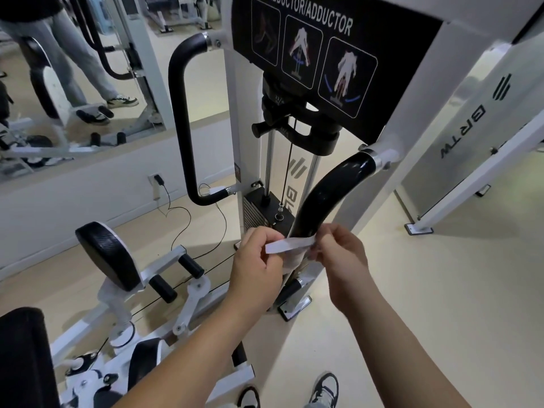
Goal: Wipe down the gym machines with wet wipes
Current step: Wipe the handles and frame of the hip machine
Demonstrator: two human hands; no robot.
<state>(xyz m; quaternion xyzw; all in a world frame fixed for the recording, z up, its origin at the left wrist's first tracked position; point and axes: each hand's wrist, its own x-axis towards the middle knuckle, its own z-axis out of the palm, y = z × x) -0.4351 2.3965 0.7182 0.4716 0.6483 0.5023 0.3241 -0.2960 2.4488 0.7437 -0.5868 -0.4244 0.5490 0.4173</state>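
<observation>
Cream floor (441,290) filled most of the frame. White-framed abductor/adductor machine (232,113) stood centre, with a black diagram placard (397,69) at top centre. Wall mirror (88,69) was at upper left, reflecting a person's legs and other kit. A second machine's grey panel (459,128) stood at right.

A looped black grip (176,113) sat left of the upright. A curved glossy black handle (323,195) ran down from centre right toward the hands. The weight stack (259,207) sat between them, behind the guide rods. A round black thigh pad (109,254) was at lower left, with two black roller pegs just beside it.

Both forearms came up from the bottom edge. The left hand (253,266) and right hand (344,257) met just below frame centre, at the lower end of the curved handle. The wet wipe (291,243) was a white strip pulled taut between them across that handle end, with some of it hanging below. Couldn't tell if it wrapped round the handle.

Fingers (269,240) of the left hand pinched the wipe's left end, and the right hand's pinched the right end.

A wall socket (154,179) with a plugged-in cable was at mid left. A shoe (325,390) showed at the bottom edge.
</observation>
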